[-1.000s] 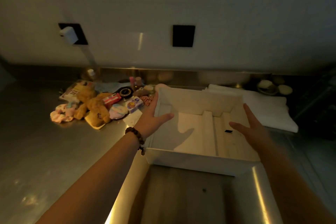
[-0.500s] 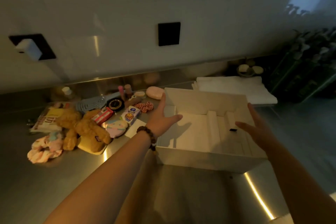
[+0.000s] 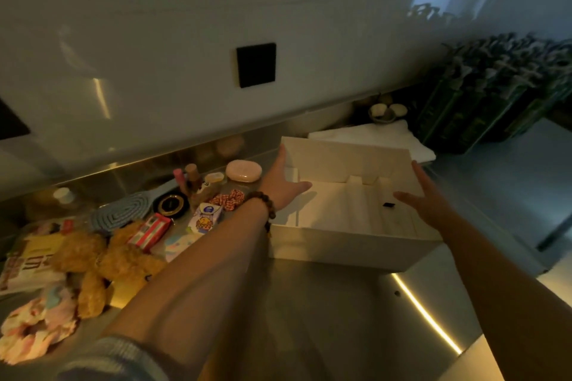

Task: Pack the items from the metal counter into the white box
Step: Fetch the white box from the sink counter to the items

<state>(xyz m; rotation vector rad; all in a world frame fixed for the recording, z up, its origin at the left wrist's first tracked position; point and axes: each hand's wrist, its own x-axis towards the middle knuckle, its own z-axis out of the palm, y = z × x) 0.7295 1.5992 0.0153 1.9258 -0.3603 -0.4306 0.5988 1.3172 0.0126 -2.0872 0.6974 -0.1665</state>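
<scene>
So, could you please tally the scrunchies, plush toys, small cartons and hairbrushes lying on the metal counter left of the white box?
Scrunchies: 2, a pastel fabric scrunchie and a red-and-white checked scrunchie
Plush toys: 1, a brown fuzzy teddy bear
Small cartons: 2, a red printed carton and a white-and-blue printed carton
Hairbrushes: 1, a light-blue oval hairbrush
Total: 6
</scene>
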